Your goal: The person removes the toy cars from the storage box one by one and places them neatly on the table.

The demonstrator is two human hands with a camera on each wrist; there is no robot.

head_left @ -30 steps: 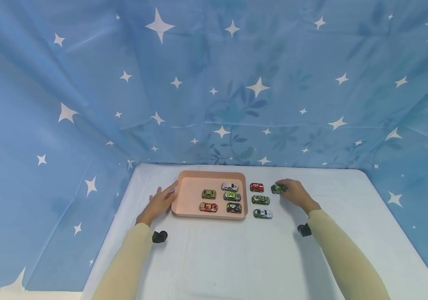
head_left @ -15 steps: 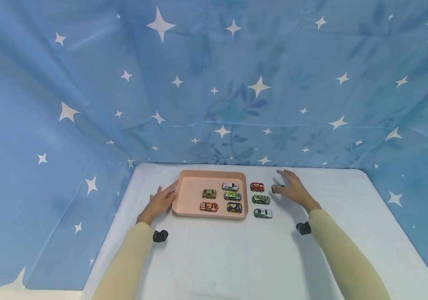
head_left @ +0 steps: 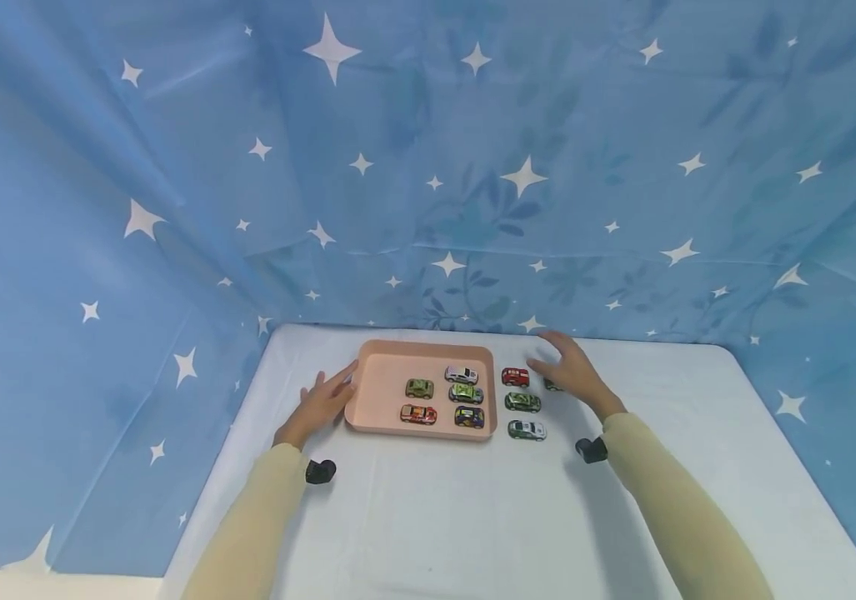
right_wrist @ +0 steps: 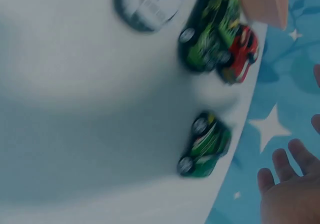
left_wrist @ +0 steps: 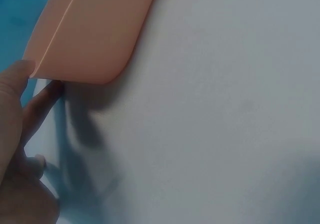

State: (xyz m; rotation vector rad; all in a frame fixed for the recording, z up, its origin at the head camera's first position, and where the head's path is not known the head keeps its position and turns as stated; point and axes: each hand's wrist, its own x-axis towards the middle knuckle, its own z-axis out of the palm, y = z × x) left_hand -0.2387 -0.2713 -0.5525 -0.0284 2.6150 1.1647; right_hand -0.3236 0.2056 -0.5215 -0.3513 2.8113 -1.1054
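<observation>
My left hand (head_left: 318,410) rests against the left side of a peach tray (head_left: 382,350), fingers straight. In the left wrist view one fingertip touches the corner of the tray's rim and another is just below it. My right hand (head_left: 568,371) is spread over the table right of the tray, holding nothing. Partly hidden under it is a dark green toy car (right_wrist: 206,144). Just left of the right fingertips stands a red toy car (head_left: 515,377), with a green camouflage toy car (head_left: 523,402) and a white-and-green toy car (head_left: 527,430) nearer me.
Inside the tray are several toy cars, among them an orange-red one (head_left: 418,414), an olive one (head_left: 419,388) and a white one (head_left: 461,375). The white table (head_left: 428,517) ends at a blue starry curtain (head_left: 412,208) behind.
My right hand has let go of the dark green car, opened and moved left towards the red car. The left hand stays at the tray.
</observation>
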